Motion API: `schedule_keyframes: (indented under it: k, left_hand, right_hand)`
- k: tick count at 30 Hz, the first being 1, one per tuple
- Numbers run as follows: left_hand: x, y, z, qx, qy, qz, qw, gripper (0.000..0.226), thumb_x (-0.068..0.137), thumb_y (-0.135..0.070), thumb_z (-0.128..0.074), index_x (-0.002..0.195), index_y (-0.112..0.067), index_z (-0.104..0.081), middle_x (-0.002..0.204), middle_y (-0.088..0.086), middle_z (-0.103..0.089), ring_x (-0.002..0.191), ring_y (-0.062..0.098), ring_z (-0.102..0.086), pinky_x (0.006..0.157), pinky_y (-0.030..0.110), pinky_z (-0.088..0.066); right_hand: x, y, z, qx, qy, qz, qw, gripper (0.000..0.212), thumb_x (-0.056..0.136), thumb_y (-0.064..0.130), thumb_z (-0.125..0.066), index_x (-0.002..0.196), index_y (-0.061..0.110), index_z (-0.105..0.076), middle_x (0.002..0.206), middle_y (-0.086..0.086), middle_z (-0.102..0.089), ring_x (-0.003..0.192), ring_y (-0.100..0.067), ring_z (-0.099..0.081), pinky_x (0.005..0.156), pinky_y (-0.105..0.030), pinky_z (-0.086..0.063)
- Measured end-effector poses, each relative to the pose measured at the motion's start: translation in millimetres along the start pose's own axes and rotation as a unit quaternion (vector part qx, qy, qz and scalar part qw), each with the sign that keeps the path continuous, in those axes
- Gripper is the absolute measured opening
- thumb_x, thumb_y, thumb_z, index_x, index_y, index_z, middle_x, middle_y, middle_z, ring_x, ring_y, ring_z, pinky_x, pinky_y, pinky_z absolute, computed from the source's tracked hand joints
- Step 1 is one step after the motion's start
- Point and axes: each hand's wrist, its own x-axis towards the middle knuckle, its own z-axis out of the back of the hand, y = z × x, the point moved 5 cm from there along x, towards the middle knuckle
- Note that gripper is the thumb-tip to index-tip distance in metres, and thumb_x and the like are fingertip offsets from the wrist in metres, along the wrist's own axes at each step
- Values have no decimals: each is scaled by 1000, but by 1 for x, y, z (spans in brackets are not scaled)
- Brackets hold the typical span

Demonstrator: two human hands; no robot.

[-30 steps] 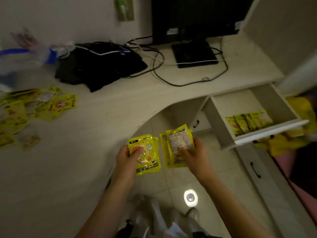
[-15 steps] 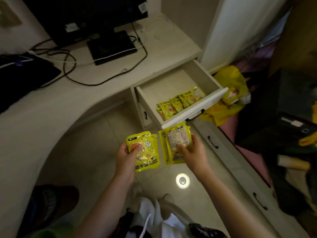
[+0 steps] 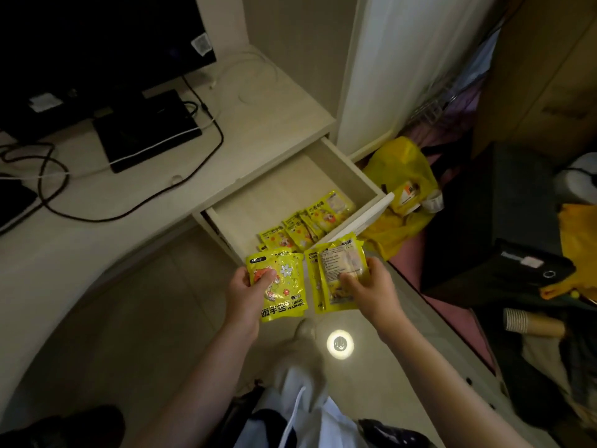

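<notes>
My left hand point(image 3: 247, 289) grips a yellow hand-warmer packet point(image 3: 286, 289) by its left edge, printed face up. My right hand point(image 3: 368, 286) pinches a small stack of the same yellow packets point(image 3: 334, 270), the top one showing its text-covered back. Both bundles hover side by side just in front of the open desk drawer point(image 3: 326, 169). Along the drawer's front wall stands a row of several more yellow packets point(image 3: 307, 226).
A pale desk point(image 3: 258, 130) carries a black monitor point(image 3: 97, 43), its base and tangled cables. A yellow plastic bag point(image 3: 400, 189) lies right of the drawer. Dark clutter and paper cups point(image 3: 529, 321) fill the right side. A round light reflection point(image 3: 340, 344) shines on the tiled floor.
The view has swung right and closer to the drawer; the loose packets on the desk's left have left the frame. Both hands keep their packets, now nearer the drawer front.
</notes>
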Motion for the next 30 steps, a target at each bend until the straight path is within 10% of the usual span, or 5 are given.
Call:
schedule_keyframes:
  k: [30]
  left_hand:
    - [138,-39,-138,-25,-211,91,973,12,81,-18,-73,89,-16,-64,81,4,-68,67,18,-62,59,25,-45]
  right_hand:
    - [301,72,20,-108,205,3,973,31,86,21,-64,115,13,-56,106,-3,-66,94,-19,-66,79,-38,-57]
